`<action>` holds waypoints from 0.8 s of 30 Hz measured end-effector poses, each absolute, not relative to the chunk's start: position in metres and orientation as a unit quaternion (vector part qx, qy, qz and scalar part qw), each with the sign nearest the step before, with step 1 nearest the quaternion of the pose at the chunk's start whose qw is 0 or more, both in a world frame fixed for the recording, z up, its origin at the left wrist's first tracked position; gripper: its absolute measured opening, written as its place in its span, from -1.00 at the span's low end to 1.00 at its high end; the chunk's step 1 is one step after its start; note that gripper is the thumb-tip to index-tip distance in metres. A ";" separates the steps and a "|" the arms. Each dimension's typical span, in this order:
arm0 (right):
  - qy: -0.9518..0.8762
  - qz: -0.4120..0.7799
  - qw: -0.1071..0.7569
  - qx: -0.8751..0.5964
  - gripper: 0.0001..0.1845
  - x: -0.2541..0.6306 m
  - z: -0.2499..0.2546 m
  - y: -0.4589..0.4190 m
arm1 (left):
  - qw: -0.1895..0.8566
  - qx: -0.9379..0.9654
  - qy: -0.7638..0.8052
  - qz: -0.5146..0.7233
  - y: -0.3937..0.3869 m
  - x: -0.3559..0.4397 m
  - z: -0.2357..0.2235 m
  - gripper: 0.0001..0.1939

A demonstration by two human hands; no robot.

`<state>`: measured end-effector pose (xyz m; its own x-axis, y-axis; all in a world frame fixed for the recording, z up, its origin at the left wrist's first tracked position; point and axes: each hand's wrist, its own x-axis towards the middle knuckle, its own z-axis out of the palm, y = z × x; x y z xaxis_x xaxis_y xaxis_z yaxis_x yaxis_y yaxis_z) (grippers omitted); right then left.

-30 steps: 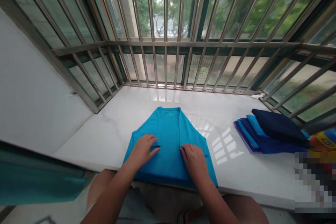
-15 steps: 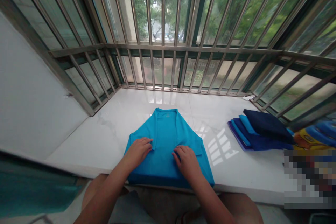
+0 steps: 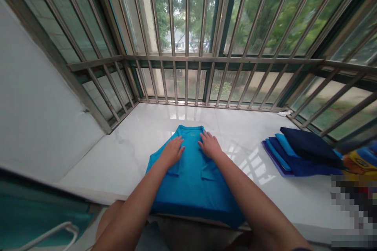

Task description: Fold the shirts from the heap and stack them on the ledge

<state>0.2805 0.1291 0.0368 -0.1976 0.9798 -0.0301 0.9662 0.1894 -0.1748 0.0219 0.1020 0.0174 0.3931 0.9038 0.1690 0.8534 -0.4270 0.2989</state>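
A bright blue shirt lies on the white marble sill, its sides folded in and its collar end pointing at the window. My left hand lies flat on the upper left part of the shirt, fingers stretched out. My right hand rests flat on the upper right part near the collar, fingers apart. Both hands touch the cloth and hold nothing. The shirt's near hem hangs slightly over the sill's front edge.
A stack of folded dark blue and light blue clothes sits at the right of the sill, with a yellow and blue item beside it. Metal window bars close off the back and sides. A white wall stands at the left.
Both hands have slid forward from the shirt's middle to its upper part near the collar, fingers now flat and spread. The shirt stays in place.
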 end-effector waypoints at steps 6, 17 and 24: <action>-0.709 0.101 0.017 -0.697 -0.20 0.255 0.019 0.172 | 0.050 0.813 0.570 0.110 0.124 0.032 -0.009 -0.33; -0.670 0.102 0.045 -0.734 -0.12 0.245 0.019 0.185 | 0.037 0.815 0.567 0.111 0.121 0.030 -0.013 -0.33; -0.741 0.030 0.068 -0.668 -0.10 0.267 0.029 0.085 | 0.032 0.817 0.566 0.106 0.123 0.029 -0.016 -0.32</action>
<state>0.2665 0.0845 0.0295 -0.0989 0.9933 0.0604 0.9852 0.1063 -0.1343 0.0286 0.1231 -0.0158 0.3377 0.9314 0.1359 0.9177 -0.3579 0.1724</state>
